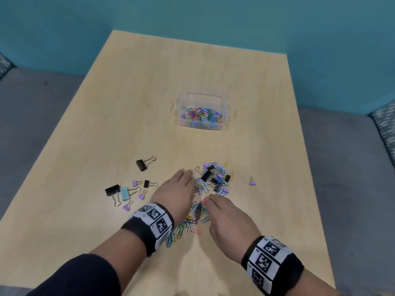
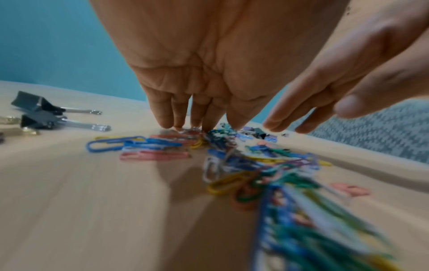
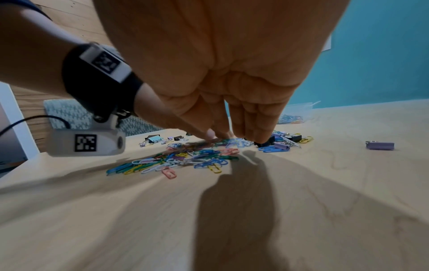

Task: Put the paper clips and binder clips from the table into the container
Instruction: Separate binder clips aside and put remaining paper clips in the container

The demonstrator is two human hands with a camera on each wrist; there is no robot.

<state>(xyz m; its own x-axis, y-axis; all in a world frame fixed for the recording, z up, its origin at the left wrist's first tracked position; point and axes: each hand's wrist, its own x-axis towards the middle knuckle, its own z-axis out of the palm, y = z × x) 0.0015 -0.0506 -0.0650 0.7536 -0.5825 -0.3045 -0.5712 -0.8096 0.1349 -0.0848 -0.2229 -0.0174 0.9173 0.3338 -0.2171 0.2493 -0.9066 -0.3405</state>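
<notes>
Paper clips (image 1: 193,218) lay heaped near the table's front edge, mixed w/ binder clips (image 1: 210,177) – more binder clips (image 1: 121,192) off to the left, one purple one (image 1: 252,182) alone at right. The container (image 1: 202,112), part-filled, sat well beyond. Both hands were down on the heap: left hand (image 1: 175,191) w/ fingers straight, tips on the clips; right hand (image 1: 226,216) likewise, nothing held. Probably the gathering step – next would need a scoop and carry. Pale wood table (image 1: 106,124), teal wall (image 1: 213,18), grey floor (image 1: 32,114).

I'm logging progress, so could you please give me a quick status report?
Both hands open, fingertips on the paper clips. Container part filled. Binder clips untouched. Nothing in the way.
</notes>
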